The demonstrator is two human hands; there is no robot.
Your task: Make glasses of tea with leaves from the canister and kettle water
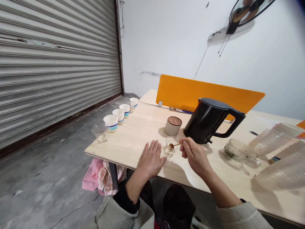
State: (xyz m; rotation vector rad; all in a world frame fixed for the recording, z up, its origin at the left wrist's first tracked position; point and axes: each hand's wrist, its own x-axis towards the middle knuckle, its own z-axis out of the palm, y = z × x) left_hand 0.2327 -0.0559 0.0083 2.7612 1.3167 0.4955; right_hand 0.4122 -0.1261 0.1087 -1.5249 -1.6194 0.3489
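My right hand (194,156) pinches the handle of a small gold-coloured spoon (175,145). The spoon's bowl is over a clear plastic cup (169,151) near the table's front edge. Just left of that cup, my left hand (151,159) lies flat with fingers stretched out, holding nothing. Behind the cup stands a round pale canister (173,128) with a wooden lid on it. A black electric kettle (206,119) stands to the right of the canister, its handle pointing right.
Several white paper cups (111,123) with blue bands line the table's left edge, beside a clear cup (100,133). At right are a glass cup (234,149) holding dark leaves and stacks of clear plastic cups (283,171). An orange divider (205,90) stands behind the kettle.
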